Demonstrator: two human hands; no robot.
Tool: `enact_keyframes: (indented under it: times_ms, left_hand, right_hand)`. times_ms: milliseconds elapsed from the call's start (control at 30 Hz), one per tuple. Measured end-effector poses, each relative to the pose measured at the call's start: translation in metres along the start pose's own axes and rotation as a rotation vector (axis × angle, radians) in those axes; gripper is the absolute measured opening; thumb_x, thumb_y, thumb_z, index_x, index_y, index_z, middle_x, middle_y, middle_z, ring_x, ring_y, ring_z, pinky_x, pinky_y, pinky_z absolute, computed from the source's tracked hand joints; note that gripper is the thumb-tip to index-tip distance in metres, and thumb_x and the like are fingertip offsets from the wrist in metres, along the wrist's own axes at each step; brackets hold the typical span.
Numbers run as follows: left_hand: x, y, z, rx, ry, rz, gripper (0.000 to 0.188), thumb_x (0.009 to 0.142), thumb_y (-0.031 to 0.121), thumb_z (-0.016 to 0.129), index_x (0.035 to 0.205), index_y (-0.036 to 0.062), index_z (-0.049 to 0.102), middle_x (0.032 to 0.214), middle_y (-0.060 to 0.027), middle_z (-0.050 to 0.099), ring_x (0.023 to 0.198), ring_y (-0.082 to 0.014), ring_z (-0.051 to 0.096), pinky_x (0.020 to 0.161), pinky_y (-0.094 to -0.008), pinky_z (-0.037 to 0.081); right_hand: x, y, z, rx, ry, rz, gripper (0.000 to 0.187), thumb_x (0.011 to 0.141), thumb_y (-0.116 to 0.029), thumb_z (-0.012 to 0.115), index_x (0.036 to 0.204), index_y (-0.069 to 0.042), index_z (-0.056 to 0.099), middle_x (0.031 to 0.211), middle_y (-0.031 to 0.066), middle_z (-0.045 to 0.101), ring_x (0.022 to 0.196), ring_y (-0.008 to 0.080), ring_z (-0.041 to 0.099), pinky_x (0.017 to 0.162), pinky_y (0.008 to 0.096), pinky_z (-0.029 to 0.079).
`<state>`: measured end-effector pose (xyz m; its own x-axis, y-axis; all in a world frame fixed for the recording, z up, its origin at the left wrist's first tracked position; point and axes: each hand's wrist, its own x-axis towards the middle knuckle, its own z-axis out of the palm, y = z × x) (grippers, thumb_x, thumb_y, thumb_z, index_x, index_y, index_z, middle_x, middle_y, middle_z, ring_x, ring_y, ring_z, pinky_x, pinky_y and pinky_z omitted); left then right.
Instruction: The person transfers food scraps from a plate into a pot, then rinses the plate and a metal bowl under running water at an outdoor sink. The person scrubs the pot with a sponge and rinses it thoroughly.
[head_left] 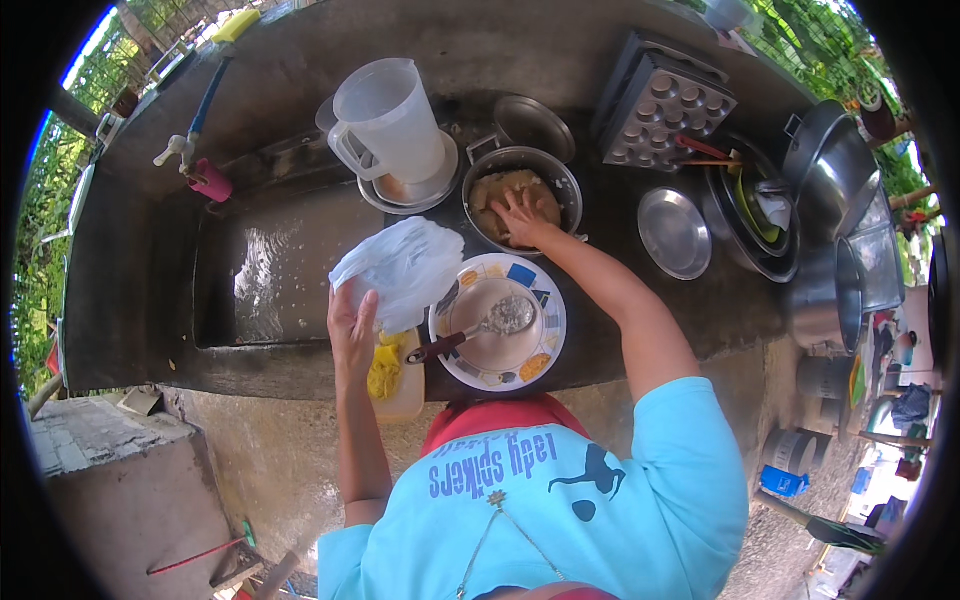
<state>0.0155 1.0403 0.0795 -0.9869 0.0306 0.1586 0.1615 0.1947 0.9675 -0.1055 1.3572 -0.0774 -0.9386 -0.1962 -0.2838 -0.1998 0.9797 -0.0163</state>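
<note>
My left hand [352,325] grips a thin whitish plastic bag [405,272], which spreads out above the counter beside a patterned bowl. At the back, my right hand [520,218] lies with fingers spread on a light brown mass [487,193] inside a metal pot [573,195]; I cannot tell whether this is dough or something else. The bowl [555,335] has a decorated rim and a pale layer of liquid or residue within. Across it rests a large spoon [508,316] with a dark red handle and whitish matter on its head.
A clear plastic pitcher [385,115] stands in stacked bowls left of the pot. A shallow sink basin [265,265] lies further left, under a tap [178,148]. Yellow stuff [385,372] sits in a pale tray. To the right are a metal plate [674,234], muffin tins [665,110] and piled basins [835,155].
</note>
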Motion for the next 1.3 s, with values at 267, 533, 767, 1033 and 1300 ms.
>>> enact_keyframes:
  times_ms: [267,533,767,1033,1300]
  left_hand:
    - [0.003,-0.008,0.009,0.005,0.014,-0.029,0.038,0.086,0.016,0.058,0.120,-0.0005,0.050,0.112,-0.0094,0.050,0.102,-0.0191,0.048,0.088,-0.0285,0.038]
    - [-0.004,-0.004,0.008,-0.138,-0.017,-0.103,0.038,0.086,0.012,0.058,0.120,-0.0009,0.049,0.113,-0.0076,0.050,0.102,-0.0163,0.049,0.087,-0.0271,0.039]
    - [-0.004,-0.003,0.019,-0.188,-0.064,-0.101,0.038,0.086,0.010,0.058,0.121,-0.0015,0.048,0.112,-0.0060,0.050,0.103,-0.0151,0.048,0.088,-0.0268,0.038]
    - [-0.011,-0.006,0.019,-0.195,-0.098,-0.142,0.038,0.086,0.009,0.057,0.121,-0.0013,0.048,0.114,-0.0071,0.050,0.105,-0.0153,0.048,0.091,-0.0276,0.037]
    - [-0.018,-0.031,0.039,-0.146,-0.169,-0.202,0.033,0.076,0.001,0.059,0.109,0.0020,0.054,0.109,-0.0101,0.052,0.102,-0.0212,0.050,0.086,-0.0305,0.040]
  right_hand:
    - [0.018,-0.001,0.027,-0.181,0.294,-0.260,0.047,0.068,-0.014,0.064,0.112,-0.013,0.049,0.119,0.0124,0.044,0.114,0.0431,0.040,0.079,0.0601,0.041]
    - [0.005,0.044,-0.035,0.678,0.462,0.139,0.041,0.062,-0.017,0.064,0.102,-0.008,0.058,0.092,0.0174,0.063,0.092,0.0343,0.059,0.081,0.0409,0.047]
    - [-0.009,0.042,-0.039,0.414,0.436,0.231,0.043,0.076,-0.003,0.050,0.117,-0.013,0.044,0.112,0.0170,0.049,0.095,0.0394,0.056,0.079,0.0476,0.047]
    - [0.037,0.061,-0.006,0.618,0.090,0.142,0.104,0.055,-0.035,0.079,0.141,-0.020,0.022,0.135,0.0241,0.025,0.125,0.0397,0.032,0.103,0.0423,0.031]
    - [0.045,0.067,0.006,0.526,0.046,0.162,0.110,0.050,-0.033,0.082,0.140,-0.021,0.021,0.137,0.0208,0.023,0.126,0.0383,0.031,0.104,0.0402,0.031]
